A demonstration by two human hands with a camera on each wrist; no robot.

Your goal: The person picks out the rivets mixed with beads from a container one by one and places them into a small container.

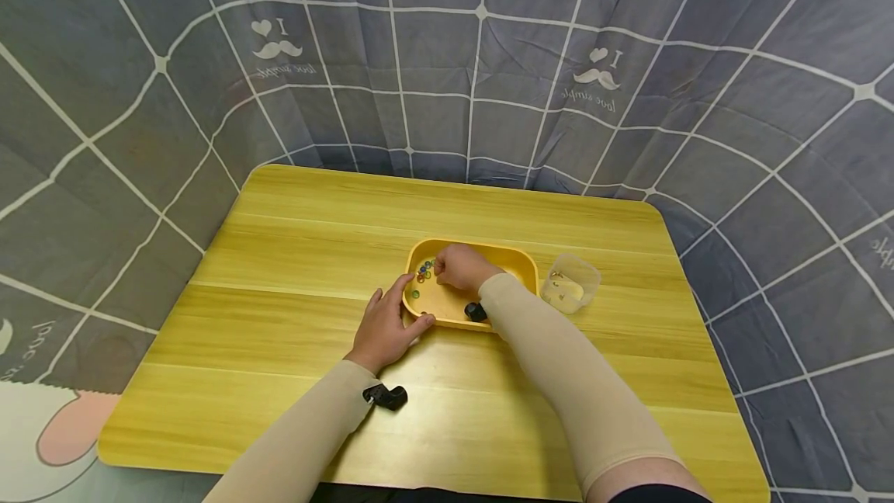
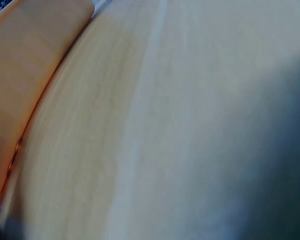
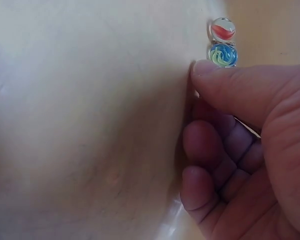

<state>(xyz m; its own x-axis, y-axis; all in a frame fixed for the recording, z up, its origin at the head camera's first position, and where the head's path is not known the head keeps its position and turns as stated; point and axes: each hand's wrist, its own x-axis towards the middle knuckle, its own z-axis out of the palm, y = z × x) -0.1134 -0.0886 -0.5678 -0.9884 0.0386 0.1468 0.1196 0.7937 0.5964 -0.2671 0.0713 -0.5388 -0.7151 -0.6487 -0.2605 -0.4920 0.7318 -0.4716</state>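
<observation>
A yellow tray (image 1: 443, 303) stands on the table, and its orange side shows at the left edge of the left wrist view. Several glass marbles (image 1: 423, 272) lie grouped at its left end, with a lone green marble (image 1: 415, 294) nearer the front. My left hand (image 1: 386, 332) rests at the tray's front left corner, fingers along the left rim, thumb at the front rim. Inside the tray, my right hand (image 1: 462, 266) has curled fingers; I cannot tell whether they pinch a marble. Past its thumb are a red-swirled marble (image 3: 223, 30) and a blue-and-yellow marble (image 3: 223, 55).
Just right of the tray, a clear plastic container (image 1: 585, 279) holds several small marbles. Both stand on a wood-grain table (image 1: 293, 254). A grey checked curtain (image 1: 433, 45) surrounds its back and sides. Each wrist bears a small black camera (image 1: 388, 397).
</observation>
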